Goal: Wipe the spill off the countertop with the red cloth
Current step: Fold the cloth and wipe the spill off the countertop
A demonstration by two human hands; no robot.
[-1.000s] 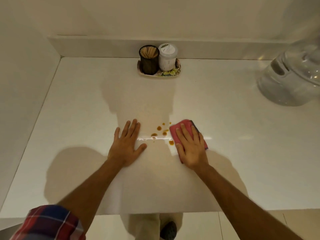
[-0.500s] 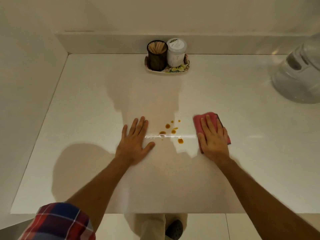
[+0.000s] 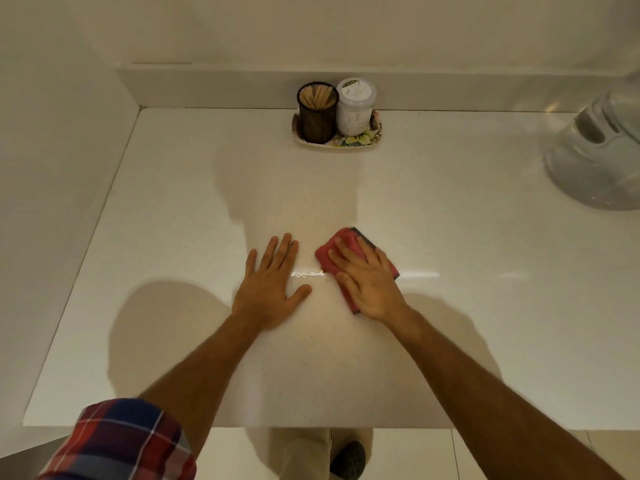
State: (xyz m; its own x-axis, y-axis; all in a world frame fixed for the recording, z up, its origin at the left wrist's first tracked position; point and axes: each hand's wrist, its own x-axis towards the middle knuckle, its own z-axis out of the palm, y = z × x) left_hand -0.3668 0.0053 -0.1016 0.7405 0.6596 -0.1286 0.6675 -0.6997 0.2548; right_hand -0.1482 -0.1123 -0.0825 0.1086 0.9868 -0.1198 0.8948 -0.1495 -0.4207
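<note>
— Right hand (image 3: 369, 282) spread flat, palm down, pressing the red cloth (image 3: 327, 256) onto the countertop (image 3: 467, 306) at frame centre. Not clenched, just bearing down.

— Left hand (image 3: 272, 284)?

— Open, flat on the counter just beside, holding nothing.

— Spill?

— No brown drops showing; only a wet glint (image 3: 306, 273) between the hands. Probably under the cloth.

— Best way on?

— Even pressure, overlapping passes across that glint, then lifting to check. Well clear of the tray (image 3: 375, 131) at upper centre.
</note>
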